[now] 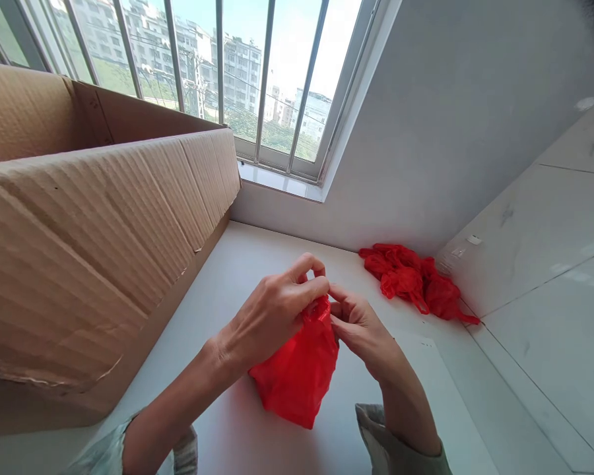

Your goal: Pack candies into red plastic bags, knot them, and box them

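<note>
A red plastic bag (297,373) hangs bunched between both hands above a white counter (247,264). My left hand (277,310) pinches the bag's top from the left, fingers curled and pressed together. My right hand (359,326) pinches the same top edge from the right, its fingertips meeting those of the left hand. The lower part of the bag bulges and rests near or on the counter; I cannot tell what is inside it.
A large open cardboard box (94,231) fills the left side, its flap leaning over the counter. A heap of crumpled red plastic bags (410,277) lies at the back right against the wall. A barred window (257,86) stands behind. Tiled wall on the right.
</note>
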Available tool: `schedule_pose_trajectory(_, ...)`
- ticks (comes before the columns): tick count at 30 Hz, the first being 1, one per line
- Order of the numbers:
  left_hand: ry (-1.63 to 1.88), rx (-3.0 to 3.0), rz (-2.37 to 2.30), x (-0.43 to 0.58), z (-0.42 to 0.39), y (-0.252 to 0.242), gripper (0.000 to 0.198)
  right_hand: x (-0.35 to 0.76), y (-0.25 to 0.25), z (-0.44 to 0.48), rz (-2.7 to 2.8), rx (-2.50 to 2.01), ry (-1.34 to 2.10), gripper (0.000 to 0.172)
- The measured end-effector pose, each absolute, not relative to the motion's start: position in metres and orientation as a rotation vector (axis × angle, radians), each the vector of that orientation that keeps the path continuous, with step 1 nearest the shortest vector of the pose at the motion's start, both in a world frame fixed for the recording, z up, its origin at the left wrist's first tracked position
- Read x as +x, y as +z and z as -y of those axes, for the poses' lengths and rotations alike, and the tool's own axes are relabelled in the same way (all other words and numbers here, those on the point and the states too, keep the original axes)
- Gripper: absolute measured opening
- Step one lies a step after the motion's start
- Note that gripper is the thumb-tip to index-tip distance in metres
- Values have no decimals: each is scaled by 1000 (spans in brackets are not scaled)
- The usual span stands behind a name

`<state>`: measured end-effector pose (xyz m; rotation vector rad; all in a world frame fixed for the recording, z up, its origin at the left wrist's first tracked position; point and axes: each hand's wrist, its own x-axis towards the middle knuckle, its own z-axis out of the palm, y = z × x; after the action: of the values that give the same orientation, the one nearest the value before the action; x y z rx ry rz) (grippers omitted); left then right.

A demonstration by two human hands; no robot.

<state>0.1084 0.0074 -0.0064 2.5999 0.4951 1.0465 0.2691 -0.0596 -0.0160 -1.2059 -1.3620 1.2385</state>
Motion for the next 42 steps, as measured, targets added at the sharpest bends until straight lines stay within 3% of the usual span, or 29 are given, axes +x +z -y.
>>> schedule_pose_trajectory(4,934,2507,-342,105,-9,-3,22,273,-14,60,1444,-1313,921,20)
schedule_pose_trajectory(7,765,2268,-336,98,-14,3,17,279,-11,62,1494,-1389,710,24)
schedule_pose_trajectory(11,578,1915,-449,89,-22,9,44,287,-11,61,1553,-1483,653,27)
schedule_pose_trajectory(14,452,1918,-590,82,-24,13,49,297,-18,55,1595,-1560,652,30)
schedule_pose_trajectory(20,331,2205,-1021,68,-28,9,38,344,-53,40,1451,-1939,615,32)
schedule_pose_trajectory(26,24,2287,-939,69,-34,-2,30,382,-77,36,1323,-2102,559,31)
schedule_pose_trajectory(36,102,2259,-945,70,-35,5,50,376,-64,41,1150,-2043,364,31)
schedule_pose_trajectory(42,174,2232,-899,66,-37,5,46,376,-64,41,1066,-1987,322,34)
